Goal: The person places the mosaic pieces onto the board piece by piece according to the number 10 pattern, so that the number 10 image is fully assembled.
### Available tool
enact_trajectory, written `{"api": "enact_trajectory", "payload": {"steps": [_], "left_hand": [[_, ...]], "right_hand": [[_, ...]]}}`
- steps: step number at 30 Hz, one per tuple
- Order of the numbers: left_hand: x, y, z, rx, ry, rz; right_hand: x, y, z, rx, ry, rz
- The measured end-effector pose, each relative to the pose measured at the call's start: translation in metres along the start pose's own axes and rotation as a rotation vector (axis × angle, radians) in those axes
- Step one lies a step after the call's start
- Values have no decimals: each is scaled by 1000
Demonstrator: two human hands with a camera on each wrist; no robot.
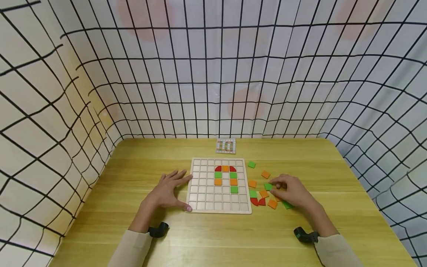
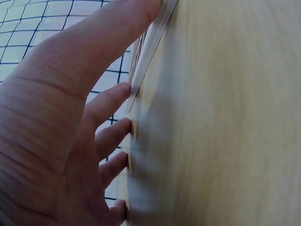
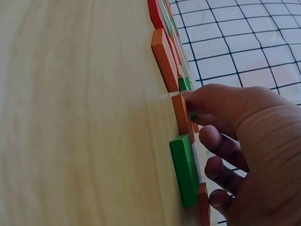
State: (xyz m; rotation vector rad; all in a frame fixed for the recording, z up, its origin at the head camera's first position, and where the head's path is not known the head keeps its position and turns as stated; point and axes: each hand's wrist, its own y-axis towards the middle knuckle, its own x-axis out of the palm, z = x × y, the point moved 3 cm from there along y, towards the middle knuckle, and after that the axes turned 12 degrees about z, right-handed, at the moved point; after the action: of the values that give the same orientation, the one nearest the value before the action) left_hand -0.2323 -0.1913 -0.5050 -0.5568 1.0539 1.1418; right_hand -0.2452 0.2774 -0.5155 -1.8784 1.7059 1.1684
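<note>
A pale wooden grid board [image 1: 203,200] lies flat on the table. Red, orange and green tiles form an arch-like pattern in its cells. The left hand [image 1: 166,191] is spread beside the board, its thumb and index finger touching the left edge. In the left wrist view, that hand's fingertips [image 2: 123,125] rest along the tabletop. On the right, the right hand [image 1: 291,191] pinches a green square tile [image 1: 268,186] between thumb and index finger. Its other fingers curl loosely above nearby tiles, partly hiding an orange one. The right wrist view shows a green tile [image 3: 186,172] below the thumb.
Loose tiles lie right of the board, among them an orange square [image 1: 272,204], a red curved piece [image 1: 262,202] and a green square [image 1: 251,164]. A small pattern card [image 1: 225,146] sits behind the board. White cloth with black grid lines [image 1: 213,92] surrounds the table.
</note>
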Motion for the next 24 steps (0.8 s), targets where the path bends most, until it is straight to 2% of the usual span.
{"api": "enact_trajectory", "payload": {"steps": [11,20,24], "left_hand": [[0,0,1,-1,2,6],[2,1,-1,4,6,9],[2,1,-2,5,6,14]], "right_hand": [[0,4,-10,-6,33,62],[14,15,-28,-46,66,67],[24,19,-38,-35,90,45]]}}
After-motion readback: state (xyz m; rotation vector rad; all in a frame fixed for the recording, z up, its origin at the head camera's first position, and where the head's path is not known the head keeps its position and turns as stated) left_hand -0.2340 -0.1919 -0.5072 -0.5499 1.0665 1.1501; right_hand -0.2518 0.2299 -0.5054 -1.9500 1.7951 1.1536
